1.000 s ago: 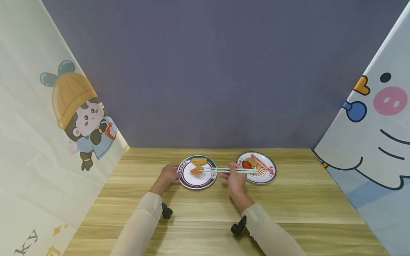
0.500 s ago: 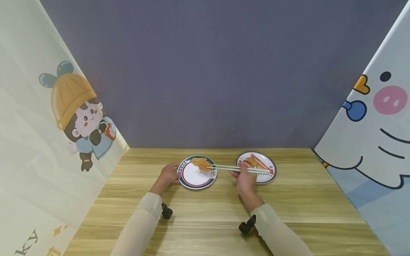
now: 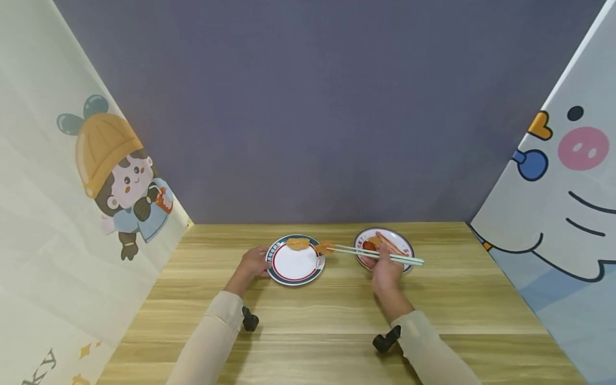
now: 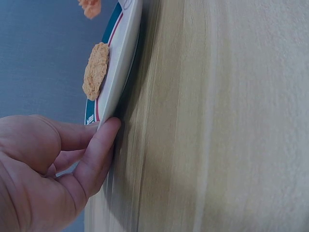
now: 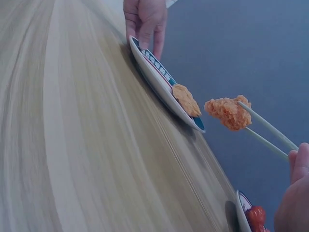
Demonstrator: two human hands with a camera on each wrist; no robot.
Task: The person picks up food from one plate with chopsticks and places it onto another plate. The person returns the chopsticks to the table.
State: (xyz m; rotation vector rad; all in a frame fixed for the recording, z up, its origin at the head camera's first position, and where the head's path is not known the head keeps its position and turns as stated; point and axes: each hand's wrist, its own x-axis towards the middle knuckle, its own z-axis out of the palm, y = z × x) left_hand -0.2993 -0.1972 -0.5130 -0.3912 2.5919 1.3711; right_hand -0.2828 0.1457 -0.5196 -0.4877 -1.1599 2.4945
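Note:
My left hand (image 3: 252,262) pinches the left rim of a white plate (image 3: 294,267) with a green and red border, thumb and fingers on either side of the edge. A golden fried chicken piece (image 3: 298,244) lies near this plate's far side. My right hand (image 3: 386,275) holds a pair of pale green chopsticks (image 3: 348,249). Their tips grip a second fried chicken piece (image 5: 229,112), which hangs in the air by the plate's right rim. Behind the right hand stands another patterned plate (image 3: 368,234), partly covered by the hand.
On the right plate lie a glossy red food piece (image 3: 369,246), a long pinkish strip (image 3: 392,244) and a golden piece, partly hidden. The wooden table (image 3: 308,321) meets a grey panel (image 3: 327,133) at the back. Cartoon-printed sheets flank both sides.
The chopsticks have lifted one fried chicken piece off the left plate and carried it rightward to its right rim. My right hand moved right; my left hand stayed on the rim.

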